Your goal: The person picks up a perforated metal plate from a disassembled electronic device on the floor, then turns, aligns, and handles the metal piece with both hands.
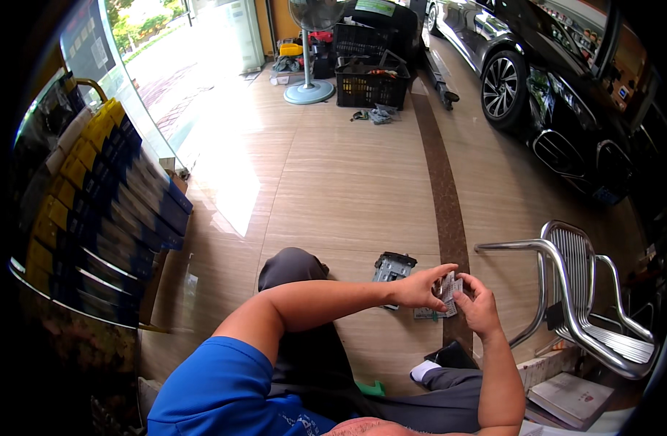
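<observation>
In front of my knees, both hands are together around a small silver-grey piece with a printed pale label (450, 285). My left hand (419, 288) has its thumb and fingers curled at the left side of the piece. The fingers of my right hand (481, 305) close on its right side. Part of the piece is hidden behind my fingers. Just below it shows a flat labelled plate (429, 313); I cannot tell whether it is joined to the held piece. A grey metal device with a black edge (394, 270) lies on the floor beside my left hand.
A tubular metal chair (577, 291) stands at the right, near a book (572, 398). Behind it is a black car (544, 94). A display rack of yellow and blue packages (94, 196) is at the left. Farther off stand a fan (308, 91) and black crates (372, 89).
</observation>
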A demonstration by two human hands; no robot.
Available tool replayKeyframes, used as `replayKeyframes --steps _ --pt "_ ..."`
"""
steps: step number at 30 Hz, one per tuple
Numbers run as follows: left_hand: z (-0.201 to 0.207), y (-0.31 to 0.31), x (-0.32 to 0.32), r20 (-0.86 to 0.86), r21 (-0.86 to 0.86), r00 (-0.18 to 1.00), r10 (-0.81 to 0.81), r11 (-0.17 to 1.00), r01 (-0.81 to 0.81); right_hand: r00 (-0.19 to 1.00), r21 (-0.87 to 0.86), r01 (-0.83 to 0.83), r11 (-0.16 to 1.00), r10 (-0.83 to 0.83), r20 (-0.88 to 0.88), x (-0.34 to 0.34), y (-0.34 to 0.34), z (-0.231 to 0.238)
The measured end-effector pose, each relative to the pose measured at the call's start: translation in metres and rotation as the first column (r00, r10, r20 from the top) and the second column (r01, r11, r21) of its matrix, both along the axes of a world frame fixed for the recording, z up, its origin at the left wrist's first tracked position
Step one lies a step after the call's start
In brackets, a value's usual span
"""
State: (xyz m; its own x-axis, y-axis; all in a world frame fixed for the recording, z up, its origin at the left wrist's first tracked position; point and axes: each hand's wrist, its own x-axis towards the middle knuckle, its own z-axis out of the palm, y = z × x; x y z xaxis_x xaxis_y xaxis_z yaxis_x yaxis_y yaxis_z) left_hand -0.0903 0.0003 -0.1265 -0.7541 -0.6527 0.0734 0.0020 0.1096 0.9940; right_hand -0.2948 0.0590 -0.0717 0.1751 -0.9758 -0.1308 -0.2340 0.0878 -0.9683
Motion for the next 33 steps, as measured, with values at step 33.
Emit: replayKeyframes --steps 33 --pt "-0.004 -0.008 0.004 -0.124 0.642 0.992 -0.002 0.762 0.082 0.870 -0.525 -0.274 0.806 -0.025 -0.492 0.019 0.005 -0.001"
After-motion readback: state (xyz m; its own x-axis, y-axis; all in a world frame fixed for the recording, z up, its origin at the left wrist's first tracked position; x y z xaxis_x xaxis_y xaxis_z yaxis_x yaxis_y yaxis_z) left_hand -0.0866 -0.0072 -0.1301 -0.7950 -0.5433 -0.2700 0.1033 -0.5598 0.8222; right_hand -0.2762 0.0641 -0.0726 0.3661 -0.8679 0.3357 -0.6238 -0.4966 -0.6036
